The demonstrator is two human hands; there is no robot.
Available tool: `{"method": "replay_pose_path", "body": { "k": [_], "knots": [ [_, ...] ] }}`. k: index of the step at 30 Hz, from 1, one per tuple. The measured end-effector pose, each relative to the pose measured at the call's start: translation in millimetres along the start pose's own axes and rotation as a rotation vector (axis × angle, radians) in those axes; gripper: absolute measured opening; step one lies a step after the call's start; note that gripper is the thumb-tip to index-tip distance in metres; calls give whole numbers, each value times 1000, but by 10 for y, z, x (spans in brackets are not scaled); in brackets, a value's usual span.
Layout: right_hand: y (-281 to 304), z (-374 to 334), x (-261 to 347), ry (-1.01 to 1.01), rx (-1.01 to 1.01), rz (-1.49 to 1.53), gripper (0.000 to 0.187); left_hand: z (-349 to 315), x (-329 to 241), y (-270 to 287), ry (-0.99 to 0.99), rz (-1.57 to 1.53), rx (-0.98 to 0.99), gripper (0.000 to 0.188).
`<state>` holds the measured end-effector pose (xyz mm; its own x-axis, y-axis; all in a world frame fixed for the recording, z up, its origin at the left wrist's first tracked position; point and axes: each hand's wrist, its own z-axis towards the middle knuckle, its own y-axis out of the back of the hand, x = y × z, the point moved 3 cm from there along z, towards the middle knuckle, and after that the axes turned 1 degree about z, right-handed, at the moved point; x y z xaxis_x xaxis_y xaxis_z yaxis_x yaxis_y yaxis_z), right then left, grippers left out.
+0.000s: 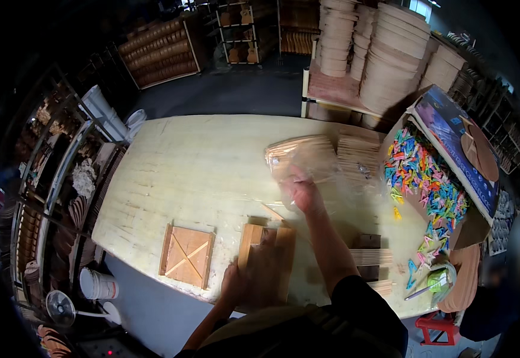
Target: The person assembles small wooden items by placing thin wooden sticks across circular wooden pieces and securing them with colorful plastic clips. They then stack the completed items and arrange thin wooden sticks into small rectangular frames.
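My right hand (pixel 302 190) reaches out over the near side of a bundle of thin wooden strips (pixel 299 146), partly under clear plastic. Its fingers look curled together, and what they hold, if anything, is too blurred to make out. Closer to me, my left hand (pixel 232 283) is closed against the left edge of a wooden block fixture (pixel 284 256); the fixture's middle is dark and smeared. A single thin strip (pixel 272 212) lies just beyond the fixture. To the left rests a square wooden frame (pixel 187 256) with two strips crossed on it.
A second stack of strips (pixel 358 155) lies beside the bundle. At right, a cardboard box (pixel 406 206) holds many coloured clips, some spilled onto the pale table (pixel 182 161). More strips (pixel 370 257) sit near my right forearm. A red stool (pixel 438 329) stands on the floor.
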<state>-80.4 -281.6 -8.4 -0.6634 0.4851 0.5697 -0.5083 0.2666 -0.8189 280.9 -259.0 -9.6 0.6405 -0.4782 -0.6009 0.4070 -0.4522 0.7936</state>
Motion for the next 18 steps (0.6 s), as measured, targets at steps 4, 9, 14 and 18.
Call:
{"method": "replay_pose_path", "body": {
  "k": [4,9,14,18],
  "knots": [
    [133,121,190,46,186,-944,24,-105,-162,151,-2,-43,-21,55],
    [1105,592,380,914,-4,-2179,36,45,-305,185,49,-161,5,42],
    [1360,1011,477,605,49,-2236,50,-52,-306,248,27,-315,-30,51],
    [1662,1056,467,630,77,-2565,57,-48,-428,341,99,-119,70,45]
  ]
}}
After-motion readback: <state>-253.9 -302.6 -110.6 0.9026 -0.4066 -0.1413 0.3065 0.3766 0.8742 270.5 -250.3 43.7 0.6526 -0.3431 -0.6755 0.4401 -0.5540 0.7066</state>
